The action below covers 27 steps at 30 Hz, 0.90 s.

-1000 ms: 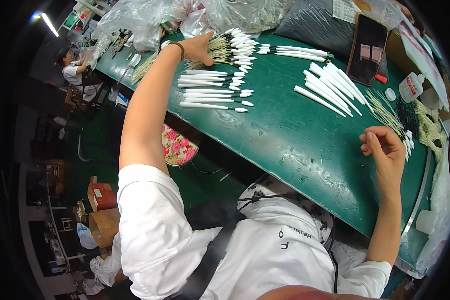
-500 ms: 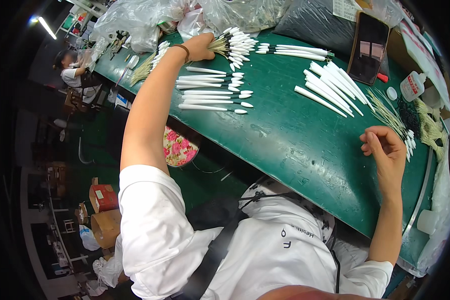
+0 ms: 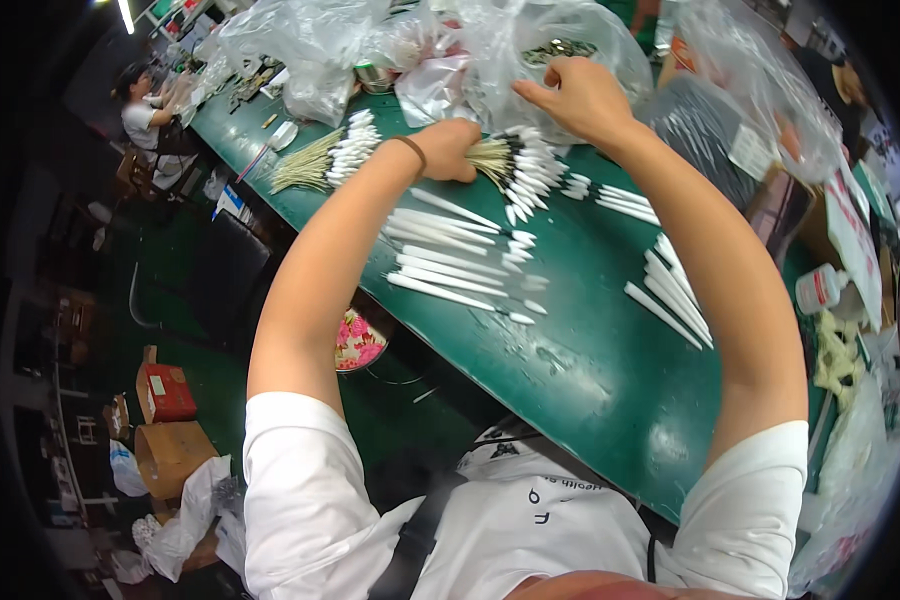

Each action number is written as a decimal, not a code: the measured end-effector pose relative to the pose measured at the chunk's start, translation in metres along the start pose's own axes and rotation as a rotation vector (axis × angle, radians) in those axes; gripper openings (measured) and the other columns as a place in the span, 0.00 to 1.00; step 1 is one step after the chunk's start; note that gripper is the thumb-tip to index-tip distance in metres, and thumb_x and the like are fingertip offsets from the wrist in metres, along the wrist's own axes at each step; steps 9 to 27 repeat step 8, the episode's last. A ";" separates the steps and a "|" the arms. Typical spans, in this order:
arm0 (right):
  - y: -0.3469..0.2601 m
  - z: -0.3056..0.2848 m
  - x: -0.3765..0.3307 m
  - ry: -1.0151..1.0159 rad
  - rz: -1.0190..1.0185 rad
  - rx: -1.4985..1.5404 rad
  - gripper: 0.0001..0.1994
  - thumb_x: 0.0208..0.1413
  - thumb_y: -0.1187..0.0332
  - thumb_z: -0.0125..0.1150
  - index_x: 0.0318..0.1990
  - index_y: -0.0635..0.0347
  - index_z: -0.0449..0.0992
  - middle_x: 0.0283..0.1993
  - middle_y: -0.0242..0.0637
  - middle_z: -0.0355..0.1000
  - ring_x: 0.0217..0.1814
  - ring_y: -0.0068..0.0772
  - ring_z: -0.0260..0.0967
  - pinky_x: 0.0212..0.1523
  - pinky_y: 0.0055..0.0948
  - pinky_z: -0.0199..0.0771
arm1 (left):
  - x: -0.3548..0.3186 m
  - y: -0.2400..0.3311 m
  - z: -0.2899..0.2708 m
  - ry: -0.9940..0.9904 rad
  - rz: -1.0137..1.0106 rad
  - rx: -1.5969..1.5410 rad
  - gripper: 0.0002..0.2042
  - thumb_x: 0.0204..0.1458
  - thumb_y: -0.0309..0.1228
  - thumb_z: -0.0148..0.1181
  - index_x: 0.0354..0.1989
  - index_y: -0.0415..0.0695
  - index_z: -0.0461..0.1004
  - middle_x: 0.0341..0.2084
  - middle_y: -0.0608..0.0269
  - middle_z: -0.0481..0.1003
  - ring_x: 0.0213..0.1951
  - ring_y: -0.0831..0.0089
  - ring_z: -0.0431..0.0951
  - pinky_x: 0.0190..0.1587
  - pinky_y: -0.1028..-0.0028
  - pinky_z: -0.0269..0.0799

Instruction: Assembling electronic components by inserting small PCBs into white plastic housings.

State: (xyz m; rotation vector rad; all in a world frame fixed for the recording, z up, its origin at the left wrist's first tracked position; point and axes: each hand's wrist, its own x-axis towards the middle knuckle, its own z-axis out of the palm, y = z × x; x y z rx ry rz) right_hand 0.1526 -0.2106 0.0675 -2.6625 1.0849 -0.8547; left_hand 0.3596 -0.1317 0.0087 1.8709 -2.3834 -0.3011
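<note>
Nearest: white sleeves and both bare forearms reaching out over the green table (image 3: 610,390). Mid-table, a loose row of white sticks (image 3: 460,270) lying flat, dark tips pointing right; a second group of white sticks (image 3: 675,300) sits further right, well apart from the first. Right edge: small white bottle with red cap (image 3: 820,288), upright, next to a white sign with red print (image 3: 855,245) lying tilted. Left hand (image 3: 450,148) is closed in a fist around a fanned bundle (image 3: 515,170) of sticks, pale ends at the fist, white-and-dark tips spreading right. Right hand (image 3: 575,95) is just beyond the bundle, fingers curled and pressing on a clear bag (image 3: 540,50); can't tell if it pinches the film. Left of the fist: another stick bundle (image 3: 320,160) lying on the table. Far side: more crumpled clear bags (image 3: 290,45), one grey bag with a white label (image 3: 715,150) at right. Far left, another person (image 3: 145,100) seated at the same table.
</note>
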 end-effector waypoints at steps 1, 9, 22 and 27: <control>-0.005 0.012 0.014 0.003 0.035 -0.073 0.26 0.46 0.44 0.61 0.29 0.65 0.76 0.28 0.47 0.73 0.32 0.47 0.71 0.35 0.39 0.69 | 0.002 0.000 0.001 0.017 0.025 0.035 0.17 0.36 0.31 0.62 0.34 0.35 0.71 0.34 0.44 0.72 0.40 0.50 0.72 0.45 0.61 0.68; 0.016 0.021 0.080 0.061 0.052 0.036 0.18 0.50 0.52 0.58 0.33 0.59 0.80 0.32 0.53 0.75 0.40 0.52 0.74 0.42 0.42 0.72 | 0.001 0.000 0.003 -0.007 0.001 0.083 0.21 0.38 0.30 0.62 0.42 0.36 0.67 0.41 0.45 0.69 0.47 0.50 0.68 0.51 0.62 0.65; 0.016 0.021 0.080 0.061 0.052 0.036 0.18 0.50 0.52 0.58 0.33 0.59 0.80 0.32 0.53 0.75 0.40 0.52 0.74 0.42 0.42 0.72 | 0.001 0.000 0.003 -0.007 0.001 0.083 0.21 0.38 0.30 0.62 0.42 0.36 0.67 0.41 0.45 0.69 0.47 0.50 0.68 0.51 0.62 0.65; 0.016 0.021 0.080 0.061 0.052 0.036 0.18 0.50 0.52 0.58 0.33 0.59 0.80 0.32 0.53 0.75 0.40 0.52 0.74 0.42 0.42 0.72 | 0.001 0.000 0.003 -0.007 0.001 0.083 0.21 0.38 0.30 0.62 0.42 0.36 0.67 0.41 0.45 0.69 0.47 0.50 0.68 0.51 0.62 0.65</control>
